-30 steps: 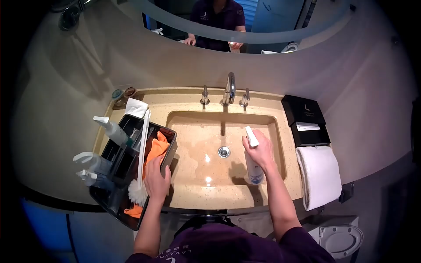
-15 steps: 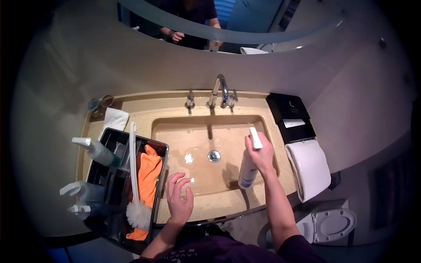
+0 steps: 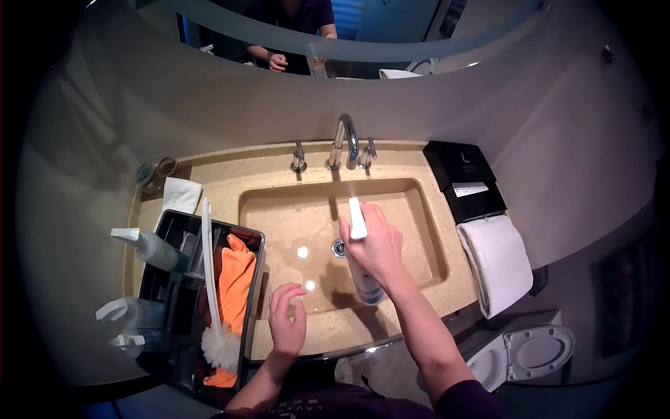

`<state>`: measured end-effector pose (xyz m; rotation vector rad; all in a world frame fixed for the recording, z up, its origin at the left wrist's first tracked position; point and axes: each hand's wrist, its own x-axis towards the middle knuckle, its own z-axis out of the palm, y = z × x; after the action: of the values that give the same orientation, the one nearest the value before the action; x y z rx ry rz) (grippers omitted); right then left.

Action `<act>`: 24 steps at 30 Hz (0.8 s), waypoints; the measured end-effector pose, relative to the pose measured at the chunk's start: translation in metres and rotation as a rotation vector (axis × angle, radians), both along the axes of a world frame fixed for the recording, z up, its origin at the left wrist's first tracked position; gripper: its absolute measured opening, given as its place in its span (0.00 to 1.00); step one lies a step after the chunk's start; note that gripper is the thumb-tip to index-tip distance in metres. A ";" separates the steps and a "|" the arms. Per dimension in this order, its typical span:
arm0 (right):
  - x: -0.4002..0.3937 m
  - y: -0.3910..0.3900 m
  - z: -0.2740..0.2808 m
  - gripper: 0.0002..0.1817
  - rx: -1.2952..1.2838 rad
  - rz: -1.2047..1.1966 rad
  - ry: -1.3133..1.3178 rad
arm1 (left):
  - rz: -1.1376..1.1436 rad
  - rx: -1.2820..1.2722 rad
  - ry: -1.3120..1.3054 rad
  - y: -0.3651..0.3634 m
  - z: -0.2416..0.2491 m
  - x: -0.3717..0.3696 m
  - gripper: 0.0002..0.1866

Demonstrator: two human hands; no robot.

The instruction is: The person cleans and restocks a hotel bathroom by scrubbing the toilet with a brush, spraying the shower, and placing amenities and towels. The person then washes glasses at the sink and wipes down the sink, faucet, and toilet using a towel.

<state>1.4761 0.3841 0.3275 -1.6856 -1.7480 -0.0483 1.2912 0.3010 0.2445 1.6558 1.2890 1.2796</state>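
Observation:
My right hand (image 3: pixel 377 241) grips a spray bottle (image 3: pixel 364 283) by its neck, with the white nozzle pointing toward the faucet (image 3: pixel 342 143). A faint mist shows in front of the nozzle. The bottle is over the beige sink (image 3: pixel 279 202), partly covering the metal drain (image 3: pixel 338 247). Over the sink's near left edge hovers my left hand (image 3: pixel 287 325), fingers loosely curled and apart, holding nothing. Beside it on the left is a black caddy (image 3: pixel 259 244) with an orange cloth (image 3: pixel 235 279), a white brush (image 3: pixel 222 347) and several spray bottles.
Two small glasses (image 3: pixel 166 167) and a white cloth (image 3: pixel 181 194) lie at the back left. On the right are a black box (image 3: pixel 460 167) and a folded white towel (image 3: pixel 494 262). A toilet (image 3: pixel 537 354) stands at the lower right, and a mirror (image 3: pixel 391 49) hangs above the faucet.
My right hand has moved left with the spray bottle, from the sink's right side to near the drain. A faint mist now shows at the nozzle. My left hand has barely moved.

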 end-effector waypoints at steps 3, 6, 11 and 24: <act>-0.002 -0.007 -0.004 0.16 -0.013 -0.022 -0.052 | 0.018 -0.002 0.004 -0.001 0.001 -0.001 0.09; 0.012 -0.044 0.013 0.14 -0.006 0.052 -0.004 | -0.022 0.028 -0.003 -0.005 -0.004 0.001 0.08; 0.064 -0.172 0.038 0.14 0.085 0.167 0.344 | -0.184 -0.152 -0.056 -0.017 -0.028 0.010 0.08; -0.064 -0.601 -0.015 0.15 0.054 -1.371 0.101 | -1.348 0.022 0.193 -0.182 -0.002 0.102 0.10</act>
<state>1.4121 -0.2172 0.3125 -2.4398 -0.2456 -0.5869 1.3936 0.1186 0.2428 2.0370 0.0321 0.2899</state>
